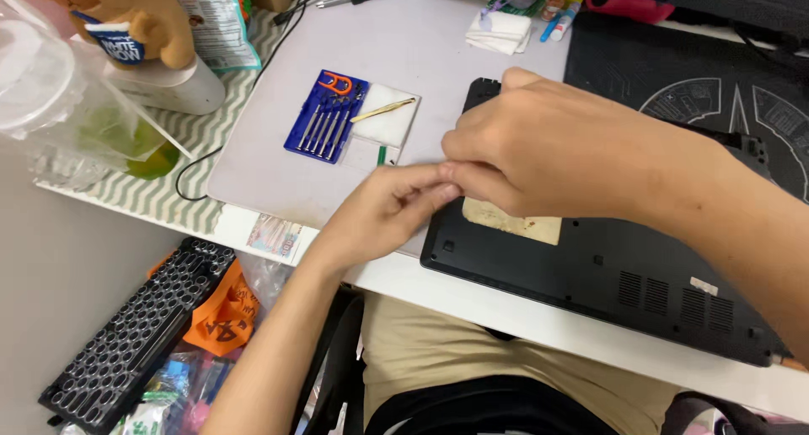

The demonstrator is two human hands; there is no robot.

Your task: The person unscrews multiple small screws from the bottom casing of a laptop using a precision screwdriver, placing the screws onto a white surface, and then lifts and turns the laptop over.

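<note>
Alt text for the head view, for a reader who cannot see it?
Both hands, left and right, meet fingertip to fingertip over an upturned black laptop on a white desk. A blue screwdriver set lies beside it.

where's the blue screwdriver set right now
In the head view the blue screwdriver set lies on the grey mat, left of the hands, beside a white pad holding brass tweezers.

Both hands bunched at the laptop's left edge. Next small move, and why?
Probably carry the left hand to the blue screwdriver tray. The fingertips meet the right hand over the upturned laptop, seemingly pinching something too small to see; no tool is in either hand.
</note>
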